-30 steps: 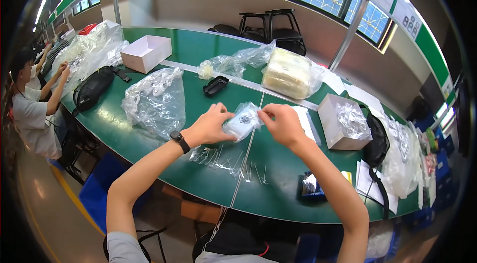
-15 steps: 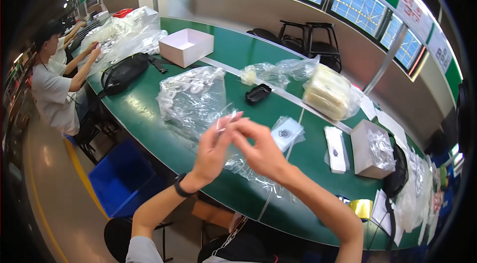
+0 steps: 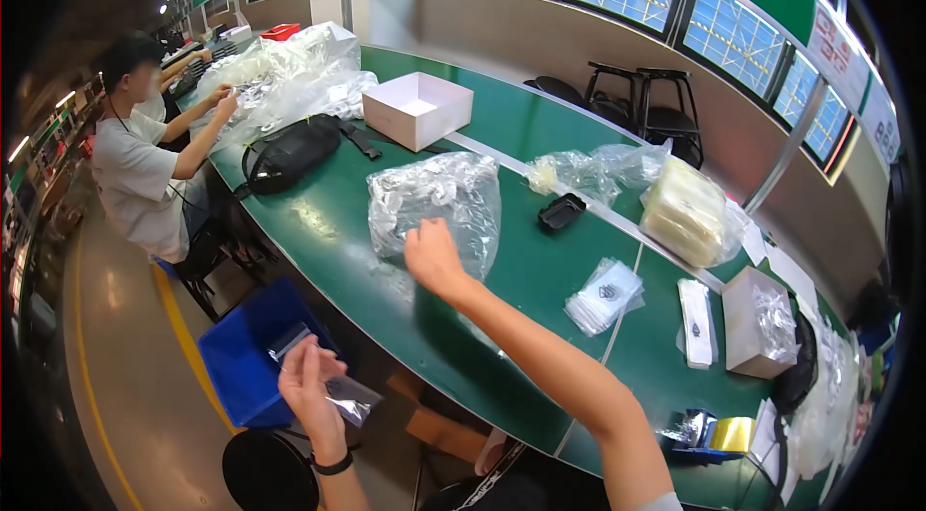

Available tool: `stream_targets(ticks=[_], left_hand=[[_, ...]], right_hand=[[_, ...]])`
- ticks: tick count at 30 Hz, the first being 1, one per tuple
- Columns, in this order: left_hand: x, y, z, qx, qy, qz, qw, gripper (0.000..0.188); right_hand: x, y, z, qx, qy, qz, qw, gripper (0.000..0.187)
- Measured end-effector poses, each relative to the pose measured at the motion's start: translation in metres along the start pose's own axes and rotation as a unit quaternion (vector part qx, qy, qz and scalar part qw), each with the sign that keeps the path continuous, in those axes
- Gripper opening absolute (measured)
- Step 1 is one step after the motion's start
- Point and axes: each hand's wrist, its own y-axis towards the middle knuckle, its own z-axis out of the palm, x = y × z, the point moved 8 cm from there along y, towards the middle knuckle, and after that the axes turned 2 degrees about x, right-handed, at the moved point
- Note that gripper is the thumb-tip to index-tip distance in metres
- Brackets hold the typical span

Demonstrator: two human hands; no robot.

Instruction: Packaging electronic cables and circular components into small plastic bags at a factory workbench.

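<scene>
A small clear plastic packet [image 3: 349,403] with a silvery sheen is pinched in the left hand [image 3: 311,387], just beside a blue plastic bin [image 3: 253,354]. The right hand [image 3: 432,255], fingers loosely curled, is laid against a crinkled clear plastic bag [image 3: 436,202].

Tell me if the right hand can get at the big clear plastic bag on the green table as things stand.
Probably yes. The right hand is stretched out over the green table with its fingertips at the edge of the big clear plastic bag, and nothing lies between them.
</scene>
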Motion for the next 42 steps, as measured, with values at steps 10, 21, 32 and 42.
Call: stream_targets(ticks=[10,21,32,42], left_hand=[[0.023,-0.023,-0.001,0.000,-0.001,-0.039,0.999,0.013],[0.018,-0.048,0.033,0.074,0.068,-0.033,0.994,0.032],[0.009,-0.073,0.060,0.174,0.063,-0.036,0.982,0.032],[0.013,-0.072,0.080,0.233,0.018,-0.075,0.969,0.007]], right_hand=[[0.010,0.025,0.016,0.045,-0.060,0.043,0.996,0.036],[-0.039,0.069,0.002,-0.126,-0.309,-0.115,0.936,0.036],[-0.053,0.066,-0.019,-0.043,-0.385,0.002,0.922,0.032],[0.001,-0.027,-0.076,-0.073,-0.339,-0.147,0.926,0.020]])
